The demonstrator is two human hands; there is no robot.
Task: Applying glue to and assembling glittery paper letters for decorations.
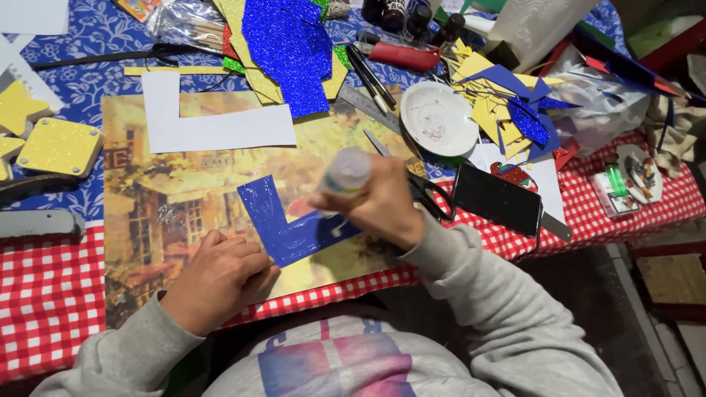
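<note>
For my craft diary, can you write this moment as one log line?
left hand: presses blue L-shaped piece | right hand: holds glue bottle tip-down over it | under: picture board

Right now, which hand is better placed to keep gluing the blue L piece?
Right hand: it holds the glue bottle tipped over the blue L piece. Left hand only pins the piece's corner.

The blue L-shaped piece (pixel 283 220) looks glossy and wet-smooth, while the white L-shaped cutout (pixel 202 121) is matt paper. The blue glitter sheet (pixel 290 48) sparkles rough and grainy. The bottle (pixel 346 173) seems translucent plastic, though blurred; the checked tablecloth (pixel 44 294) is woven cloth.
</note>
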